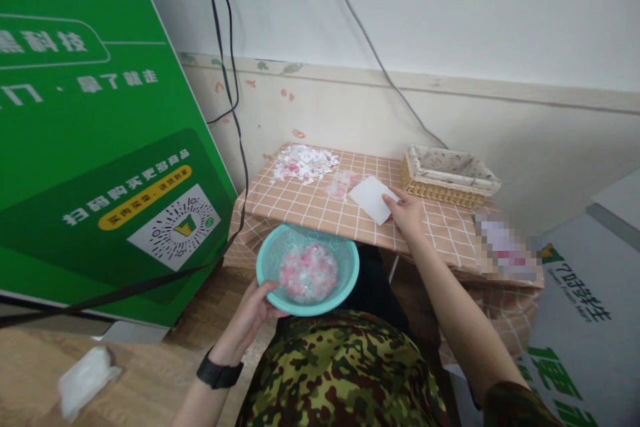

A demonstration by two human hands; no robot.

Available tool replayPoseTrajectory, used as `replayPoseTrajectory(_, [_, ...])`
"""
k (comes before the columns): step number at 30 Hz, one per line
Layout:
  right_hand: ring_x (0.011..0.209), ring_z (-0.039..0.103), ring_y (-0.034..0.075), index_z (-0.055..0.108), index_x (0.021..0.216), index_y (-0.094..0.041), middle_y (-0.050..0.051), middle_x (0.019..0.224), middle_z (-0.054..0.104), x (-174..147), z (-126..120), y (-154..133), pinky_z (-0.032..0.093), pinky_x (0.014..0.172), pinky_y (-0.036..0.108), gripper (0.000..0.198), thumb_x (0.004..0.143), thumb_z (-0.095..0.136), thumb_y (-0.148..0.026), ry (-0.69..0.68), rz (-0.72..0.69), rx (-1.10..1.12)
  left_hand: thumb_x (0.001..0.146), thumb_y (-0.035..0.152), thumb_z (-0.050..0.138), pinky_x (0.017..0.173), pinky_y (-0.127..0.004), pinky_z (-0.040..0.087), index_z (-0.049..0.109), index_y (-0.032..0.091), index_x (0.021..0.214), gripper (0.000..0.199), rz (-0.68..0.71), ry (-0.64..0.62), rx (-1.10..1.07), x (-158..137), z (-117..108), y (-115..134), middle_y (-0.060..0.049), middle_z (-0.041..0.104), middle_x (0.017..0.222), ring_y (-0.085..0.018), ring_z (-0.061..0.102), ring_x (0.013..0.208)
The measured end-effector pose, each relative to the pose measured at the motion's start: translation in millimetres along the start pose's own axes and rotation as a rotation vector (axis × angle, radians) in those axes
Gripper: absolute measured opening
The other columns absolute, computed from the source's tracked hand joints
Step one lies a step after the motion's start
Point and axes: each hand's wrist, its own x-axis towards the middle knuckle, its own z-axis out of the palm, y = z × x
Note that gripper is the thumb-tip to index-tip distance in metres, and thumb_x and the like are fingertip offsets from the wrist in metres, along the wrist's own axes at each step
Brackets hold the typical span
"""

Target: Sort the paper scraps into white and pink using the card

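My left hand (263,303) grips the rim of a turquoise plastic colander (350,273), held in front of my body just below the table's front edge. Inside it lies a heap of small clear and pink pieces (309,273), too small to name. A white card (373,199) is pinched in my right hand (404,210) over the tabletop. Just left of the card is a flat patch of pinkish, see-through bits (341,185). Farther back on the left, white and pink paper scraps (305,163) are piled up.
A brown checked cloth covers the table (440,233). A lined wicker basket (450,177) stands at its back right, with a blurred-out item (505,247) nearer the right edge. A large green panel (100,147) rises at left, with black cables (235,100) hanging beside it.
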Motion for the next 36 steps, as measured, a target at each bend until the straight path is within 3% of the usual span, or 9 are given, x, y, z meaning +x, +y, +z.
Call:
replayPoseTrajectory(4, [0.065,0.064,0.023,0.073,0.122,-0.013,0.01,0.082,0.075,-1.9,1.9,-7.0,0.055,0.057,0.038,0.064,0.072,0.073,-0.054,-0.143,0.017,0.1,0.081,0.023,0.072,0.062,-0.043,0.066,0.06,0.017,0.113,0.035,0.003,0.008,-0.007,-1.4,0.8,1.1,-0.01,0.076,0.097,-0.025,0.075,0.071])
replayPoseTrajectory(9, [0.069,0.065,0.024,0.074,0.119,-0.012,0.01,0.082,0.075,-3.2,3.6,-11.5,0.055,0.059,0.038,0.064,0.071,0.075,-0.054,-0.08,0.033,0.101,0.083,0.025,0.071,0.062,-0.042,0.066,0.058,0.016,0.117,0.037,0.017,-0.015,0.017,-0.2,-0.6,-0.3,-0.011,0.075,0.099,-0.025,0.074,0.073])
replayPoseTrajectory(14, [0.06,0.062,0.02,0.073,0.121,-0.013,0.007,0.077,0.073,-7.3,5.4,-8.2,0.053,0.052,0.034,0.065,0.07,0.076,-0.053,-0.17,0.078,0.171,0.084,0.024,0.07,0.062,-0.044,0.066,0.057,0.016,0.118,0.037,0.012,-0.022,0.015,1.8,-0.1,-1.7,-0.011,0.075,0.097,-0.024,0.073,0.072])
replayPoseTrajectory(20, [0.061,0.062,0.02,0.071,0.125,-0.011,0.008,0.078,0.073,-4.4,7.9,0.0,0.054,0.052,0.034,0.066,0.073,0.073,-0.053,-0.051,0.072,0.156,0.081,0.026,0.073,0.064,-0.042,0.066,0.059,0.016,0.116,0.039,0.002,-0.019,-0.009,2.7,2.7,-2.9,-0.011,0.076,0.095,-0.025,0.074,0.074])
replayPoseTrajectory(24, [0.056,0.061,0.02,0.071,0.125,-0.013,0.006,0.074,0.072,-2.3,13.3,2.3,0.054,0.05,0.037,0.067,0.072,0.074,-0.053,-0.113,0.102,0.153,0.082,0.025,0.072,0.064,-0.041,0.065,0.06,0.017,0.115,0.036,-0.012,-0.022,-0.011,3.2,5.0,-2.7,-0.01,0.076,0.095,-0.024,0.074,0.073])
replayPoseTrajectory(29, [0.067,0.067,0.023,0.074,0.117,-0.013,0.01,0.088,0.076,1.1,14.4,0.2,0.056,0.058,0.038,0.061,0.068,0.078,-0.049,-0.082,0.095,0.187,0.082,0.025,0.072,0.062,-0.041,0.065,0.06,0.017,0.115,0.036,-0.016,-0.015,-0.016,2.2,5.2,-2.6,-0.009,0.075,0.092,-0.024,0.074,0.07])
replayPoseTrajectory(36, [0.055,0.058,0.018,0.075,0.116,-0.013,0.005,0.073,0.071,-10.3,10.2,-8.0,0.05,0.048,0.032,0.06,0.068,0.079,-0.05,-0.151,0.129,0.178,0.083,0.026,0.071,0.063,-0.042,0.066,0.059,0.017,0.116,0.036,-0.008,-0.025,0.004,1.5,5.3,-2.7,-0.009,0.075,0.094,-0.024,0.073,0.071])
